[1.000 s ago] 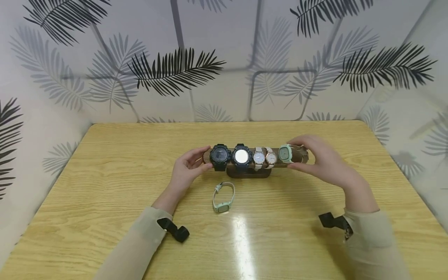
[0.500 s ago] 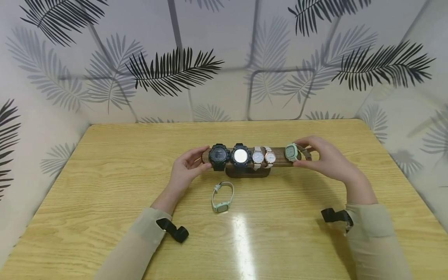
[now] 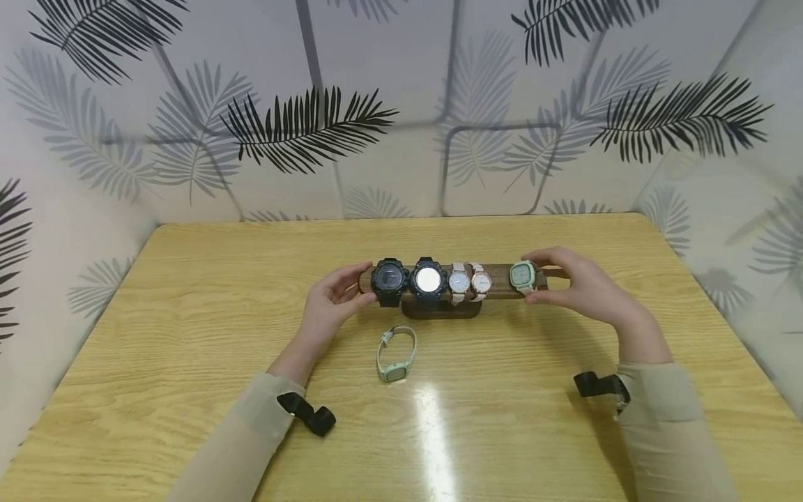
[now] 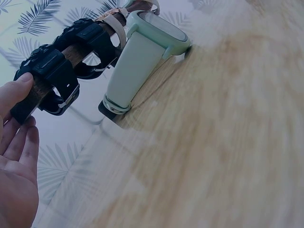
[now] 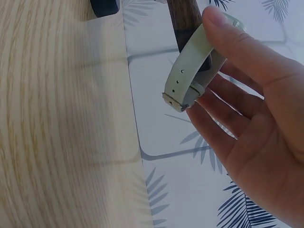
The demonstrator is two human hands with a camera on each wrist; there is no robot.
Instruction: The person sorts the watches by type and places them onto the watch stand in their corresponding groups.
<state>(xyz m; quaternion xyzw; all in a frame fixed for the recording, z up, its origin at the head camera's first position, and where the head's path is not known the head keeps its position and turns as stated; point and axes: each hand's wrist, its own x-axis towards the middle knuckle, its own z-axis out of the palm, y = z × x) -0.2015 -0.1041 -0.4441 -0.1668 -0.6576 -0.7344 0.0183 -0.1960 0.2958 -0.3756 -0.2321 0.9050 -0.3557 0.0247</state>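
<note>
A dark wooden watch stand (image 3: 500,282) stands on the table, its bar level above a base (image 3: 441,310). My left hand (image 3: 329,303) grips the bar's left end between thumb and fingers, beside a black watch (image 3: 389,277). My right hand (image 3: 586,289) pinches a mint green watch (image 3: 523,274) near the bar's right end. In the right wrist view, its buckled strap (image 5: 183,71) loops around the bar. A second black watch (image 3: 429,279) and two white-strapped watches (image 3: 459,282) sit between. Another mint green watch (image 3: 396,374) lies buckled on the table before the stand.
The wooden table (image 3: 219,314) runs back to a wall hung with leaf-patterned cloth (image 3: 376,167). Each sleeve carries a black wrist mount, one on the left cuff (image 3: 307,413) and one on the right (image 3: 602,385).
My right hand has moved the mint green watch a little to the right along the bar, towards its end. My left hand keeps its grip on the other end.
</note>
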